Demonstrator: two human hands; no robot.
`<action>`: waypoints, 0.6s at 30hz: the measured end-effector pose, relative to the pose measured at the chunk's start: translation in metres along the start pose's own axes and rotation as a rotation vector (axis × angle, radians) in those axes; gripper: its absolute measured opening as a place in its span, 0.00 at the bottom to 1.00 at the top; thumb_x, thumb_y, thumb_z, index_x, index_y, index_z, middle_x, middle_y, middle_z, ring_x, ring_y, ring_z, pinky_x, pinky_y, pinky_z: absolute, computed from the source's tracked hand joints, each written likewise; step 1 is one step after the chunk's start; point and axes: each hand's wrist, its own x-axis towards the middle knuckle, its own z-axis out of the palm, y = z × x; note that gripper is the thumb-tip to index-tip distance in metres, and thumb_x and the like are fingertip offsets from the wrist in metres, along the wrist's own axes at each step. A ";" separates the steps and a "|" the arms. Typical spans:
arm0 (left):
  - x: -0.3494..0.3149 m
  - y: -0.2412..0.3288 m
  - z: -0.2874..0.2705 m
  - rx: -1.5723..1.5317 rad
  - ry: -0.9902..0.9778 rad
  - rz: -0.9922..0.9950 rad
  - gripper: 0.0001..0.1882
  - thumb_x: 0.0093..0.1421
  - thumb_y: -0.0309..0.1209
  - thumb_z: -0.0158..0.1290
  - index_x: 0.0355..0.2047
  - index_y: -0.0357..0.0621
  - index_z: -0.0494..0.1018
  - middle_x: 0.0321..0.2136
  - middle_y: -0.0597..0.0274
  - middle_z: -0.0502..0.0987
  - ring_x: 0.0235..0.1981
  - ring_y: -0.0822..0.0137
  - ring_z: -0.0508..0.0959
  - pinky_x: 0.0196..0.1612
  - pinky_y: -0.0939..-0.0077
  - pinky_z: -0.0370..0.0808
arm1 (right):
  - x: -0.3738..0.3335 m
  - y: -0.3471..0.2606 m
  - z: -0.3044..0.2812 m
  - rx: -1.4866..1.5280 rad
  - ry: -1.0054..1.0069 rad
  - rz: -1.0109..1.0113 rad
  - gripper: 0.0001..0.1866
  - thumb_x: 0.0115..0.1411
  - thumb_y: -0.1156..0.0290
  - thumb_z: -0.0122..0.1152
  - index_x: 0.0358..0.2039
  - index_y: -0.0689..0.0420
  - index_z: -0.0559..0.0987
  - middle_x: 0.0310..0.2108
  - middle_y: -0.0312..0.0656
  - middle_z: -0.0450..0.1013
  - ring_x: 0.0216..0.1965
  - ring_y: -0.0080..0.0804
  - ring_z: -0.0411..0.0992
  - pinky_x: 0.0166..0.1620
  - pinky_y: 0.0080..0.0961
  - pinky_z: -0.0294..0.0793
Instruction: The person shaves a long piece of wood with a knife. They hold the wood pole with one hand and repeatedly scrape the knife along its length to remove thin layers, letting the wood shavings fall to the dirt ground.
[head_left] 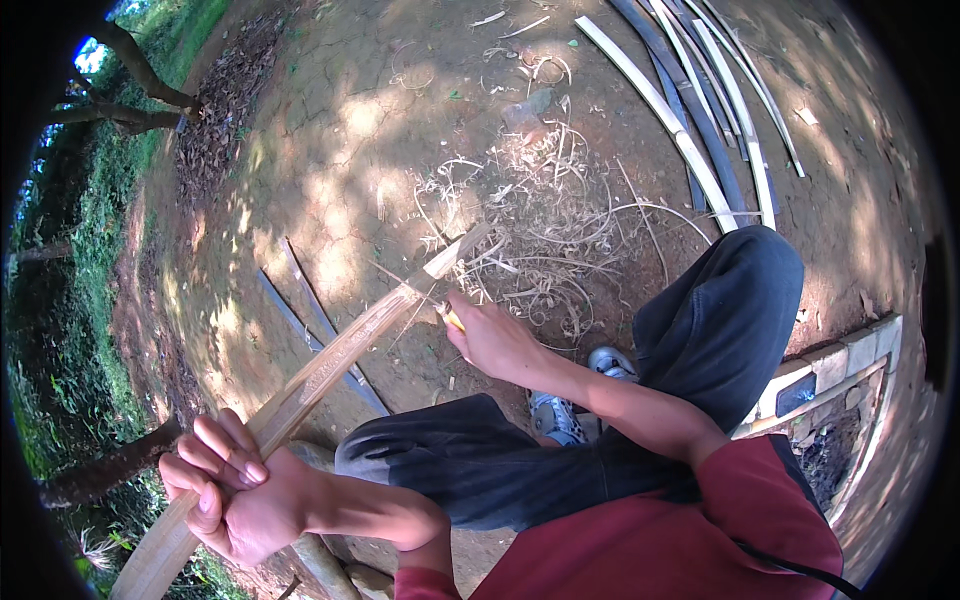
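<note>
My left hand (245,490) is wrapped round the lower part of a long, pale bamboo strip (335,365). The strip slants from the lower left up to the middle, away from me. Near its far end, my right hand (495,340) is closed on a small yellow-handled tool (453,318); the fingers hide most of it and its working end is hard to make out. Thin slivers stick out from the strip beside this hand, where the surface looks freshly shaved.
Curled shavings (550,260) litter the ground ahead. Several long strips (665,130), pale and dark, lie at the upper right. Two dark strips (315,325) rest at the left. A brick-edged pit (835,375) is at the right; tree trunks (130,115) stand at the left.
</note>
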 end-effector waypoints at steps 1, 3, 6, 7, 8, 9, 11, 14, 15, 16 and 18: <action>0.004 0.000 -0.003 -0.009 -0.009 -0.001 0.13 0.45 0.25 0.49 0.14 0.46 0.55 0.09 0.63 0.55 0.10 0.71 0.57 0.14 0.81 0.52 | 0.004 0.005 0.004 -0.020 0.040 -0.028 0.18 0.61 0.71 0.51 0.47 0.70 0.64 0.20 0.61 0.72 0.26 0.60 0.73 0.29 0.50 0.70; 0.006 0.001 -0.011 -0.021 -0.017 -0.015 0.13 0.46 0.25 0.49 0.14 0.46 0.55 0.09 0.64 0.55 0.10 0.71 0.57 0.14 0.81 0.52 | 0.004 0.009 0.007 0.009 0.091 -0.103 0.21 0.60 0.71 0.52 0.50 0.70 0.64 0.20 0.60 0.72 0.26 0.60 0.73 0.30 0.50 0.70; 0.006 0.002 -0.011 -0.013 -0.052 0.005 0.14 0.46 0.25 0.49 0.14 0.47 0.54 0.09 0.64 0.55 0.10 0.72 0.57 0.14 0.81 0.51 | 0.000 -0.001 0.001 -0.007 0.070 -0.113 0.22 0.61 0.70 0.52 0.51 0.72 0.64 0.20 0.59 0.72 0.26 0.59 0.73 0.30 0.49 0.71; 0.005 0.002 -0.009 -0.007 -0.051 0.009 0.14 0.46 0.25 0.49 0.14 0.47 0.54 0.09 0.64 0.55 0.10 0.72 0.57 0.14 0.81 0.51 | -0.008 -0.014 -0.004 -0.030 0.037 -0.106 0.22 0.61 0.70 0.51 0.51 0.73 0.64 0.21 0.59 0.73 0.26 0.58 0.74 0.31 0.48 0.72; 0.002 0.001 -0.006 -0.003 -0.028 0.011 0.14 0.45 0.25 0.49 0.14 0.47 0.54 0.08 0.64 0.55 0.10 0.72 0.56 0.14 0.81 0.51 | -0.017 -0.026 -0.011 -0.056 0.004 -0.090 0.22 0.62 0.70 0.50 0.51 0.74 0.64 0.21 0.58 0.73 0.26 0.57 0.74 0.31 0.47 0.73; 0.000 0.000 -0.003 0.005 -0.005 0.012 0.14 0.45 0.25 0.49 0.14 0.47 0.54 0.08 0.65 0.54 0.10 0.72 0.56 0.14 0.81 0.51 | -0.024 -0.036 -0.015 -0.054 -0.006 -0.089 0.22 0.62 0.71 0.49 0.51 0.75 0.63 0.21 0.58 0.73 0.26 0.57 0.74 0.31 0.47 0.73; -0.004 0.001 0.004 0.002 0.012 0.005 0.14 0.44 0.25 0.49 0.14 0.47 0.54 0.08 0.65 0.54 0.10 0.72 0.56 0.14 0.81 0.51 | -0.032 -0.050 -0.019 -0.051 -0.021 -0.092 0.23 0.62 0.71 0.49 0.52 0.76 0.63 0.19 0.58 0.72 0.24 0.57 0.74 0.31 0.47 0.74; -0.008 0.002 0.010 -0.013 -0.001 -0.006 0.13 0.43 0.24 0.49 0.14 0.46 0.54 0.09 0.64 0.54 0.10 0.72 0.56 0.14 0.82 0.51 | -0.042 -0.061 -0.022 0.026 -0.017 -0.132 0.18 0.62 0.71 0.50 0.46 0.72 0.65 0.14 0.53 0.69 0.18 0.55 0.72 0.25 0.47 0.69; -0.008 0.003 0.010 -0.003 0.000 0.000 0.13 0.43 0.24 0.49 0.14 0.46 0.54 0.09 0.64 0.54 0.10 0.72 0.56 0.14 0.82 0.52 | -0.044 -0.066 -0.024 0.042 -0.062 -0.132 0.17 0.62 0.71 0.50 0.46 0.72 0.64 0.14 0.52 0.69 0.17 0.55 0.71 0.24 0.47 0.69; -0.008 0.003 0.009 0.007 0.001 0.006 0.13 0.42 0.24 0.49 0.14 0.46 0.54 0.09 0.64 0.54 0.10 0.72 0.56 0.14 0.82 0.52 | -0.042 -0.063 -0.020 0.027 -0.025 -0.141 0.17 0.62 0.71 0.50 0.45 0.72 0.64 0.14 0.52 0.69 0.17 0.55 0.71 0.24 0.47 0.69; -0.008 0.003 0.006 0.003 -0.013 0.000 0.13 0.43 0.24 0.49 0.14 0.46 0.54 0.09 0.64 0.54 0.11 0.71 0.57 0.15 0.82 0.53 | -0.037 -0.049 -0.005 -0.004 0.060 -0.159 0.17 0.62 0.71 0.50 0.45 0.71 0.64 0.14 0.51 0.70 0.17 0.55 0.71 0.23 0.47 0.69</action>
